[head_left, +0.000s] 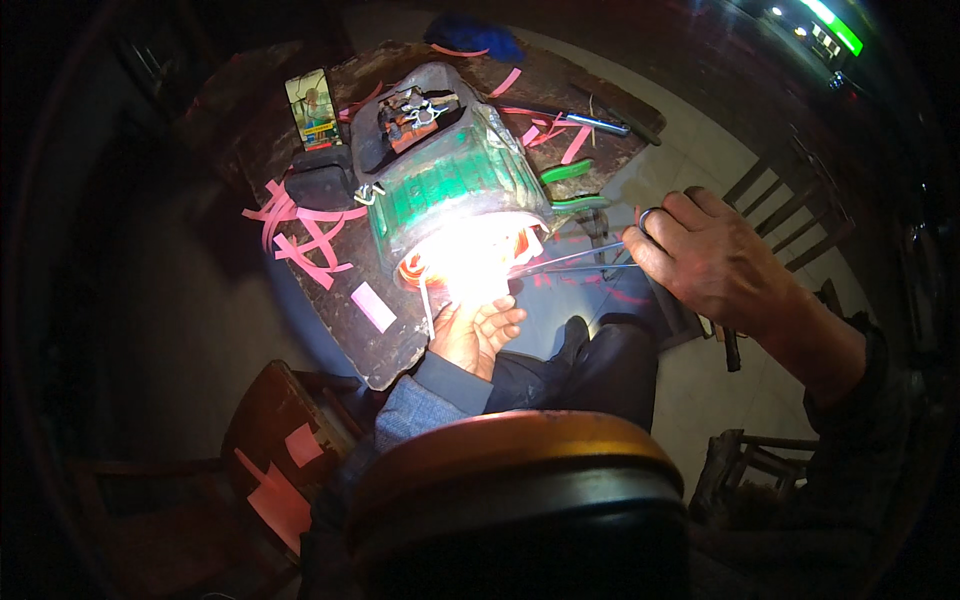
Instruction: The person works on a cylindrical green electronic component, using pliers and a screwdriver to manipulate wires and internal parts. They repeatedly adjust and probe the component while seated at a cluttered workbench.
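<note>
Closest to you is a big dark round thing with an orange-gold rim (530, 440). Past it, your two hands are apart. Your left hand (472, 335) is at the open front end of the green motor (445, 185). The light there is so bright that you cannot tell if its fingers pinch anything. Your right hand (690, 245) is up on the other side, with its fingers bent tight around a long thin thing (580, 257). It runs in two straight lines to the motor's open end, and it is hard to tell if it is metal or string.

The motor lies on its side on the dark, worn counter (398, 352). Red-orange wire (411, 271) shows at its rim. On the left of it are a black box (318, 182), a small picture card (313, 112) and a heap of pink strips (330, 215). On the right are two green handles (567, 172). More pink sheets (280, 508) sit on a brown chair (255, 412).
</note>
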A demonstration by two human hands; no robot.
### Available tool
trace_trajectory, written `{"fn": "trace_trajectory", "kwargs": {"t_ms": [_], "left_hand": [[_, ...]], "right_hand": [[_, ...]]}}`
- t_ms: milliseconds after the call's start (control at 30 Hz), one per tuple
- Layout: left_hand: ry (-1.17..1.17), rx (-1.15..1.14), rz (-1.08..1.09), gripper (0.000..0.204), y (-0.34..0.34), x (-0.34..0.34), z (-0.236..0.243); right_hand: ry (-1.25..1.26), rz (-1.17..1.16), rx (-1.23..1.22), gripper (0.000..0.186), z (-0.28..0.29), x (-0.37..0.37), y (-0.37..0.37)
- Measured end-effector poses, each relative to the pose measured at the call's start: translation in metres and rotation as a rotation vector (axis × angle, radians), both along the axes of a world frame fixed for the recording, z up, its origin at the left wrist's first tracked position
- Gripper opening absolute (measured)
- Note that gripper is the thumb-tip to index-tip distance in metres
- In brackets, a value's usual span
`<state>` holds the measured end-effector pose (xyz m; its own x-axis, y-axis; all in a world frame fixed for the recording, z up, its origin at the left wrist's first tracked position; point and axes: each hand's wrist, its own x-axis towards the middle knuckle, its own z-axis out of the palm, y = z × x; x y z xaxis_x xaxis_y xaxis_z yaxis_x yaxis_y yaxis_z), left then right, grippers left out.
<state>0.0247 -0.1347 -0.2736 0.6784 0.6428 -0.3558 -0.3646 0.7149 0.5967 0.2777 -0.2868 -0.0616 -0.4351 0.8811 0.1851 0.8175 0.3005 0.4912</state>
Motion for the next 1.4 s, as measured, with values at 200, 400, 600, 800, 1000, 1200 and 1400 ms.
{"fn": "trace_trajectory", "kwargs": {"t_ms": [200,400,600,800,1000,1200,1400], "left_hand": [[-0.1,0.078,-0.03,0.031,0.003,-0.005,0.002],[-0.023,0.066,-0.039,0.027,0.003,-0.005,0.005],[0.047,0.06,-0.054,0.023,0.005,-0.004,0.01],[0.025,0.03,-0.075,0.021,0.008,-0.005,0.008],[-0.015,0.001,-0.096,0.025,0.009,-0.007,0.003],[-0.087,-0.015,-0.161,0.025,0.013,-0.012,-0.002],[0.014,-0.03,-0.164,0.031,0.012,-0.008,0.007]], "right_hand": [[-0.02,0.014,0.012,0.027,-0.006,0.005,0.008],[-0.019,0.089,-0.129,0.025,-0.01,0.019,0.007],[0.059,0.071,-0.057,0.029,-0.029,0.02,0.021],[0.075,-0.006,-0.208,0.028,-0.036,0.034,0.031],[0.15,0.044,-0.205,0.028,-0.067,0.037,0.034],[0.3,0.079,-0.105,0.026,-0.097,0.031,0.035],[0.416,0.067,-0.215,0.019,-0.123,0.021,0.042]]}}
